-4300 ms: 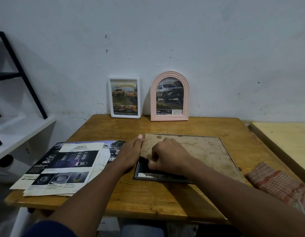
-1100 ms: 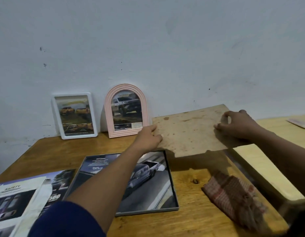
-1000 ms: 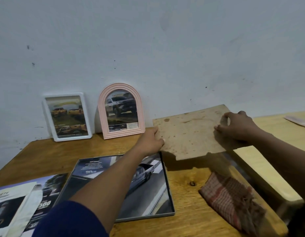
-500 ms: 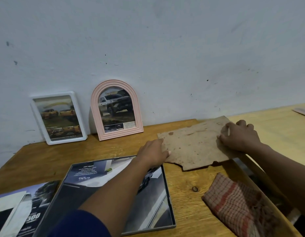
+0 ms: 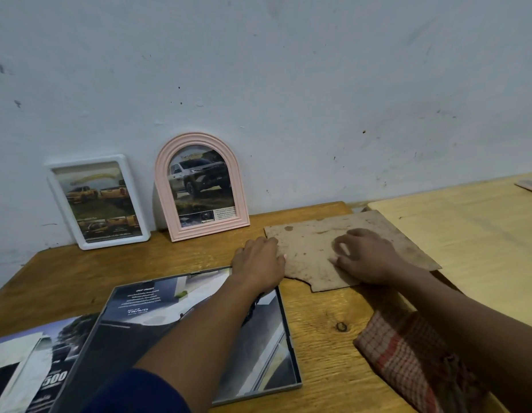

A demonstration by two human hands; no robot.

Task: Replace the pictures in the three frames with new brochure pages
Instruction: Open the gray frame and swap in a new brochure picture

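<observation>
My left hand (image 5: 260,261) and right hand (image 5: 366,257) lie flat, grip apart, on a stained brown backing board (image 5: 315,248) resting on the wooden desk (image 5: 318,347) at two o'clock. The open grey rectangular frame (image 5: 284,347), showing a truck picture, lies at seven o'clock. A white rectangular frame (image 5: 96,201) and pink arched frame (image 5: 200,186) lean against the wall at eleven o'clock. Brochure pages (image 5: 29,371) lie at eight o'clock.
</observation>
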